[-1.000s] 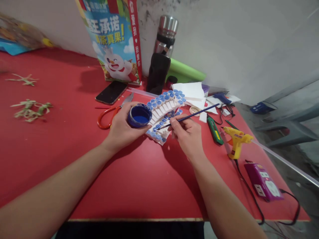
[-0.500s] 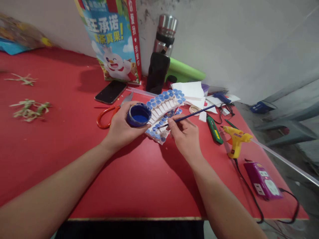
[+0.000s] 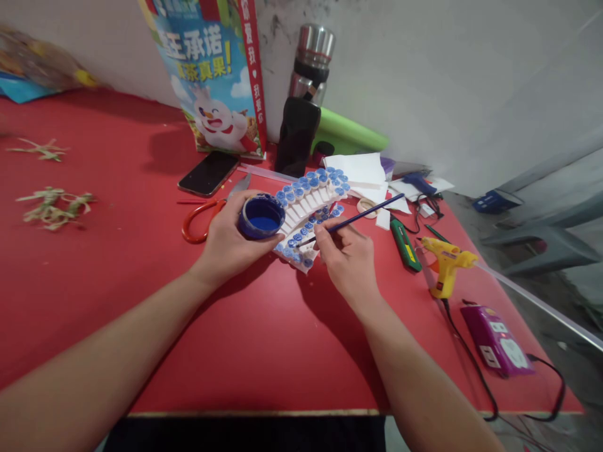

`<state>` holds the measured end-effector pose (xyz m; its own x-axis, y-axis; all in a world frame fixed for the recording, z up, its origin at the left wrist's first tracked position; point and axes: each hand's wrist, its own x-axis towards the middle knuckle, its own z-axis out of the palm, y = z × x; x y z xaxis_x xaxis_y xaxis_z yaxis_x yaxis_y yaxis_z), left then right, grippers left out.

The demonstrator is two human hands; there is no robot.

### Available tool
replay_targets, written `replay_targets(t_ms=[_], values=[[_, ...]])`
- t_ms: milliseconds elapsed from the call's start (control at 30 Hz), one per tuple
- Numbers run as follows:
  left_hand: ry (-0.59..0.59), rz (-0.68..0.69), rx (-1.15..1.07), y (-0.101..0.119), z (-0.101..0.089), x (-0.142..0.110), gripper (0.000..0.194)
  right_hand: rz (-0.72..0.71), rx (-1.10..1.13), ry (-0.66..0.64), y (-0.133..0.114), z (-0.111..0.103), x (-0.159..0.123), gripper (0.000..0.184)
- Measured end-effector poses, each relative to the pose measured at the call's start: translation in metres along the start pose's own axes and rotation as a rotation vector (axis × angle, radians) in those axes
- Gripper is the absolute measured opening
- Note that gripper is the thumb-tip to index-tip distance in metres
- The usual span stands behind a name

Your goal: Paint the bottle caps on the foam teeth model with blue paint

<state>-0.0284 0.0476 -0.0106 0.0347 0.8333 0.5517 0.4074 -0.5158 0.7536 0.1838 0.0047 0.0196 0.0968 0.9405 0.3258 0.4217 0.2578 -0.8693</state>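
Observation:
My left hand (image 3: 229, 240) is closed around a small jar of blue paint (image 3: 262, 217), its mouth facing up toward me. Between the fingers of my right hand (image 3: 347, 254) is a thin dark blue paintbrush (image 3: 362, 214), its tip down at the lower blue pieces. Under the brush lies a curved white model (image 3: 301, 215) with rows of round blue-painted pieces along its edges. The thumb of my left hand reaches the model's left side; whether it also grips the model cannot be made out. Orange-handled scissors (image 3: 191, 227) lie partly behind my left hand.
A phone (image 3: 208, 174) lies near a printed bag (image 3: 221, 81). A steel bottle (image 3: 311, 63) stands by the wall. To the right are a green utility knife (image 3: 405, 245), a yellow glue gun (image 3: 446, 263) and a purple power box (image 3: 495, 339) with cables. Dried straw bits (image 3: 56, 207) lie left.
The brush tip and my right hand have shifted very slightly down and left over the lower blue pieces. My left hand keeps the paint jar in nearly the same place.

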Motion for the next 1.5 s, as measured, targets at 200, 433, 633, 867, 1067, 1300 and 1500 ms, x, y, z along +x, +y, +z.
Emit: replay_targets(t_ms=[200, 433, 633, 867, 1067, 1300, 1500], values=[[-0.002, 0.000, 0.007, 0.0002, -0.0004, -0.0003, 0.058, -0.012, -0.010, 0.012, 0.0016, 0.0006, 0.0003, 0.022], [-0.008, -0.017, 0.015, 0.0002, -0.0004, -0.0002, 0.059, -0.016, 0.005, 0.008, 0.0009, 0.0017, -0.0007, 0.021], [-0.004, 0.010, -0.002, -0.0009, -0.0003, -0.0003, 0.057, 0.005, 0.009, -0.005, 0.0016, 0.0006, 0.0006, 0.023], [0.003, 0.020, 0.008, -0.0008, 0.0002, -0.0005, 0.057, 0.030, 0.007, -0.011, 0.0011, 0.0007, 0.0011, 0.024], [0.001, 0.010, 0.003, -0.0001, 0.0001, -0.0005, 0.057, 0.029, 0.004, 0.007, 0.0022, 0.0006, 0.0010, 0.024], [-0.009, -0.029, 0.015, 0.0017, -0.0004, -0.0001, 0.059, 0.050, 0.028, -0.007, 0.0051, 0.0004, 0.0019, 0.024], [-0.008, -0.011, 0.013, 0.0011, -0.0002, -0.0001, 0.058, 0.015, 0.061, 0.016, 0.0065, 0.0006, 0.0028, 0.024]])
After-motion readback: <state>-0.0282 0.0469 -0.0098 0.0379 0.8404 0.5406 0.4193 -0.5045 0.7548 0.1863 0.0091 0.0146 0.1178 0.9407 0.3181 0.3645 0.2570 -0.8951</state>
